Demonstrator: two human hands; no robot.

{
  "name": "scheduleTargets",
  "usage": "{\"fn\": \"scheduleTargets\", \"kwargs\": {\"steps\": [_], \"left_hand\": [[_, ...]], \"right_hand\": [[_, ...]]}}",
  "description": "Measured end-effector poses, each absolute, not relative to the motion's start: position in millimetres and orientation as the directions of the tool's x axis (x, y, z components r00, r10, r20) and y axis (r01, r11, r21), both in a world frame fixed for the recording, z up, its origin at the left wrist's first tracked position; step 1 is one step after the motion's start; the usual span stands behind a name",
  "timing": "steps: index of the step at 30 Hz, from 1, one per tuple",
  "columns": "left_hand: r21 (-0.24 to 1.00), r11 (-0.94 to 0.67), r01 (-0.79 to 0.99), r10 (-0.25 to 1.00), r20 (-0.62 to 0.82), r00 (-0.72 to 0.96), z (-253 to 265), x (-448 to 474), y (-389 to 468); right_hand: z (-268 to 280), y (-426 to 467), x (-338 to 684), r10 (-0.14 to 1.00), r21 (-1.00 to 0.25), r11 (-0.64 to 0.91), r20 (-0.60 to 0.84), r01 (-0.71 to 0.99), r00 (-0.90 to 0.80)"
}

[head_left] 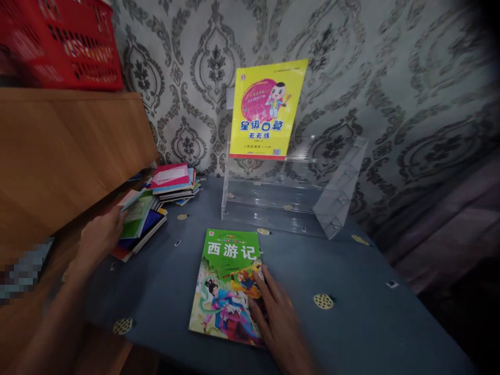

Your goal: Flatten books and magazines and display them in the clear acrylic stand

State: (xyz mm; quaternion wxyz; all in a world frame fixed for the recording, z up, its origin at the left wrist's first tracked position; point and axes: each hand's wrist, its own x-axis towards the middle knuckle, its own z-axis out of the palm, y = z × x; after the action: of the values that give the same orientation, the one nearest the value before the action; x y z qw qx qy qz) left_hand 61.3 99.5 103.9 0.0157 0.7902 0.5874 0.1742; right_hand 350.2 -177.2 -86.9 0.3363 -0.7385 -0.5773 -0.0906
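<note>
My left hand (102, 232) reaches to the left stack of books (144, 239), its fingers closed on the edge of a thin light-blue booklet (133, 199) on top. Under the booklet lie a green book and a dark blue one. At the front of the table lies a green picture book (224, 291) with large white characters and colourful figures on its cover. My right hand (275, 307) rests on that book's right edge, fingers stretched out. A yellow workbook (265, 112) stands upright in the top tier of a clear acrylic rack (269, 208).
A second book pile (174, 179) with a pink cover on top sits by the wall. To the left is a wooden cabinet (70, 151) carrying a red plastic basket (82, 47). A blue-grey cloth (351, 312) with pineapple prints covers the table.
</note>
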Motion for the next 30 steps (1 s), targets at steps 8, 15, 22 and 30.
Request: {"fn": "scheduleTargets", "kwargs": {"steps": [8,15,22,30], "left_hand": [[-0.007,-0.188,0.982,0.940,0.288,0.182,110.3,61.5,91.1],[-0.225,-0.411,0.883,0.867,0.204,0.456,78.7,96.8,42.3],[-0.301,-0.571,0.764,0.736,0.225,0.639,31.7,126.0,-1.9],[-0.289,-0.639,0.713,0.661,0.266,0.701,29.6,128.6,-18.0]], "right_hand": [[-93.5,-175.6,352.3,0.786,-0.404,-0.122,0.519,0.907,0.337],[-92.7,-177.7,352.7,0.779,-0.388,-0.090,0.547,0.917,0.308],[-91.4,-175.6,361.5,0.804,-0.331,-0.079,0.537,0.940,0.257],[-30.9,-122.4,347.8,0.923,-0.637,0.112,0.351,0.763,0.157]]}}
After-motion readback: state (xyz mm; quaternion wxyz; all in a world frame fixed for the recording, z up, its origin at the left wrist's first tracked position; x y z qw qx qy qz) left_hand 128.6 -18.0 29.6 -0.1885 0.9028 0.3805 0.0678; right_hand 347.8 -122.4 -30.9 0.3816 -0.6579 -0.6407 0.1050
